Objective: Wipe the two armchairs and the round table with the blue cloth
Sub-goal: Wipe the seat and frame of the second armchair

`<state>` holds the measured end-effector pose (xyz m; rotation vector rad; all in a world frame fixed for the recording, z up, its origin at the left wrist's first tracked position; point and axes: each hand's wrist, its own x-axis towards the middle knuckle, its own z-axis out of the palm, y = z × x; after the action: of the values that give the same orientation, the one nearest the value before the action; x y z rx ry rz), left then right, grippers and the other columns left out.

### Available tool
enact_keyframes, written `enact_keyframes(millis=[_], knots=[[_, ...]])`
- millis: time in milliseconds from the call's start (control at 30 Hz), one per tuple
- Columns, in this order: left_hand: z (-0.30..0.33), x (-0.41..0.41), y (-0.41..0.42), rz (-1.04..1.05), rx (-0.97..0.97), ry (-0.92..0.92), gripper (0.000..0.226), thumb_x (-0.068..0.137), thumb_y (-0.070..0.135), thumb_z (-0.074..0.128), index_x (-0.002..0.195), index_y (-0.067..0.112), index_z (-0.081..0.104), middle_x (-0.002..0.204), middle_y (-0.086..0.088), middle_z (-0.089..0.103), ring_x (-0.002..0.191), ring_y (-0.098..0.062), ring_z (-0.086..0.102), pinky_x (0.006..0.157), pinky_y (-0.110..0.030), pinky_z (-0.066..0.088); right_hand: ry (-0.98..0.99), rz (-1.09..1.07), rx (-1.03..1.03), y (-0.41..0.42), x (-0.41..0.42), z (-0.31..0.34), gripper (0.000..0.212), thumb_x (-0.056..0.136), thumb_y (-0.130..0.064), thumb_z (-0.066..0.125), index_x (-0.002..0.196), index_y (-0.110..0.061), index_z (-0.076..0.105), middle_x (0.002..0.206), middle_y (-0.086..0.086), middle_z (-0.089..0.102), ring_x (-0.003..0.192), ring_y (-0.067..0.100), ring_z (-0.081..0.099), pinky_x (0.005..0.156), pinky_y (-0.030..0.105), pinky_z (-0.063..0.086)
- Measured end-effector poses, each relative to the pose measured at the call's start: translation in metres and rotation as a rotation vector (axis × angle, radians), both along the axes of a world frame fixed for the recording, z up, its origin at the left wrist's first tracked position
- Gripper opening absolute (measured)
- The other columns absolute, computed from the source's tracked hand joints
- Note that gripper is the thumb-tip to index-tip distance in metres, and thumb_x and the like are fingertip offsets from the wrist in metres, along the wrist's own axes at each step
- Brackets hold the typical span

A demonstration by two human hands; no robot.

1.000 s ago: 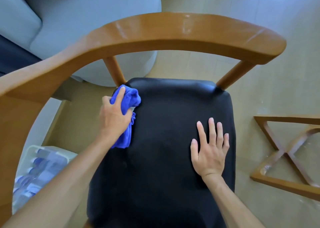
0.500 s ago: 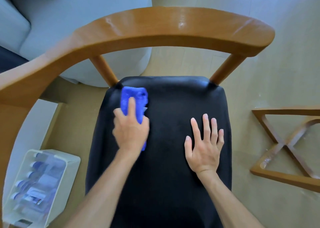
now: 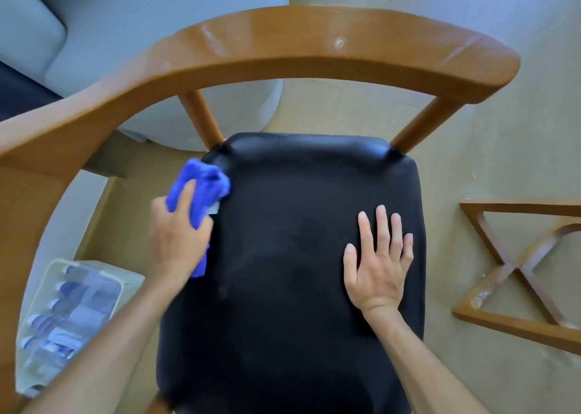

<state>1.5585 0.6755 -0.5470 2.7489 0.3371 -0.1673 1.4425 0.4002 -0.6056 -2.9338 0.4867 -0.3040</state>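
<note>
Blue cloth (image 3: 201, 187) at seat's (image 3: 283, 256) left edge

Your left hand (image 3: 179, 237) reaches forward, motion-blurred, fingers curled around the blue cloth (image 3: 201, 190) with the index finger stretched over it, apparently pressing down. Your right hand (image 3: 379, 259) lies flat, palm down, fingers straight and slightly spread, forearm extended.

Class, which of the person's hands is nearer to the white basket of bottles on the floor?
Left. The left hand grips the blue cloth at the seat's left edge, above the basket; the right hand lies flat across the seat.
</note>
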Motion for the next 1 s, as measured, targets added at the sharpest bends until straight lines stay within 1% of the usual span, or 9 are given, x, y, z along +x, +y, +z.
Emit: enact_keyframes(millis=[67, 167, 267, 400, 533, 600, 667, 800, 1000], knots=[[-0.003, -0.003, 0.01, 0.203, -0.05, 0.001, 0.047, 0.081, 0.03, 0.053, 0.122, 0.049, 0.039, 0.109, -0.003, 0.04, 0.067, -0.023, 0.05, 0.064, -0.029, 0.037, 0.005, -0.002, 0.002, 0.001, 0.0, 0.0, 0.056, 0.092, -0.036, 0.04, 0.144, -0.018, 0.042, 0.156, 0.01, 0.03, 0.145, 0.032, 0.02, 0.117, 0.054, 0.015], [-0.007, -0.017, -0.022, 0.205, -0.04, -0.047, 0.047, 0.08, 0.029, 0.054, 0.125, 0.039, 0.043, 0.103, -0.006, 0.038, 0.08, -0.034, 0.053, 0.068, -0.036, 0.04, -0.001, -0.008, -0.013, 0.002, 0.001, 0.0, 0.055, 0.092, -0.036, 0.04, 0.144, -0.018, 0.043, 0.155, 0.011, 0.03, 0.145, 0.032, 0.022, 0.116, 0.054, 0.015], [-0.005, -0.049, -0.086, 0.057, 0.006, -0.049, 0.062, 0.076, 0.029, 0.066, 0.135, 0.027, 0.046, 0.107, -0.014, 0.044, 0.087, -0.038, 0.053, 0.064, -0.043, 0.048, 0.005, -0.007, -0.014, 0.001, 0.0, 0.0, 0.055, 0.092, -0.036, 0.04, 0.143, -0.017, 0.043, 0.155, 0.011, 0.031, 0.144, 0.033, 0.023, 0.116, 0.054, 0.016], [0.009, -0.093, -0.168, -0.32, -0.078, -0.073, 0.052, 0.075, 0.037, 0.069, 0.124, 0.023, 0.06, 0.093, -0.011, 0.055, 0.067, -0.028, 0.053, 0.047, -0.033, 0.047, 0.002, -0.004, -0.032, 0.0, 0.001, -0.001, 0.053, 0.095, -0.035, 0.033, 0.141, -0.013, 0.046, 0.153, 0.014, 0.033, 0.142, 0.035, 0.028, 0.113, 0.056, 0.021], [0.01, -0.079, -0.125, -0.482, -0.038, -0.136, 0.059, 0.064, 0.023, 0.075, 0.122, 0.022, 0.065, 0.091, -0.012, 0.058, 0.063, -0.029, 0.052, 0.047, -0.034, 0.048, -0.012, 0.007, -0.016, 0.0, 0.0, -0.001, 0.054, 0.093, -0.035, 0.037, 0.142, -0.015, 0.045, 0.154, 0.012, 0.032, 0.143, 0.033, 0.025, 0.114, 0.055, 0.019], [0.007, -0.07, -0.075, -0.415, 0.006, -0.115, 0.063, 0.062, 0.016, 0.077, 0.124, 0.022, 0.063, 0.095, -0.014, 0.057, 0.068, -0.033, 0.055, 0.049, -0.037, 0.049, -0.015, 0.007, -0.008, 0.0, 0.0, -0.002, 0.055, 0.093, -0.035, 0.038, 0.143, -0.016, 0.043, 0.155, 0.011, 0.031, 0.144, 0.033, 0.023, 0.115, 0.054, 0.017], [0.004, -0.06, -0.028, -0.178, 0.003, -0.022, 0.064, 0.072, 0.019, 0.073, 0.131, 0.03, 0.054, 0.107, -0.012, 0.051, 0.078, -0.036, 0.056, 0.058, -0.039, 0.048, -0.017, 0.004, -0.01, 0.0, 0.0, -0.002, 0.055, 0.093, -0.035, 0.038, 0.144, -0.017, 0.042, 0.155, 0.011, 0.03, 0.145, 0.032, 0.021, 0.116, 0.054, 0.015], [0.0, -0.056, 0.003, 0.159, -0.042, 0.026, 0.056, 0.083, 0.033, 0.056, 0.128, 0.053, 0.031, 0.105, 0.004, 0.037, 0.073, -0.024, 0.047, 0.067, -0.033, 0.036, -0.008, 0.005, -0.007, -0.001, 0.0, -0.002, 0.054, 0.093, -0.036, 0.039, 0.144, -0.017, 0.042, 0.156, 0.011, 0.03, 0.144, 0.033, 0.022, 0.117, 0.053, 0.015], [0.003, -0.104, -0.063, 0.151, -0.044, 0.001, 0.064, 0.078, 0.028, 0.065, 0.13, 0.047, 0.033, 0.101, 0.004, 0.034, 0.083, -0.03, 0.054, 0.063, -0.034, 0.039, -0.013, -0.002, -0.009, 0.001, 0.001, -0.001, 0.054, 0.093, -0.036, 0.041, 0.143, -0.017, 0.044, 0.154, 0.011, 0.032, 0.144, 0.034, 0.024, 0.116, 0.054, 0.017]])
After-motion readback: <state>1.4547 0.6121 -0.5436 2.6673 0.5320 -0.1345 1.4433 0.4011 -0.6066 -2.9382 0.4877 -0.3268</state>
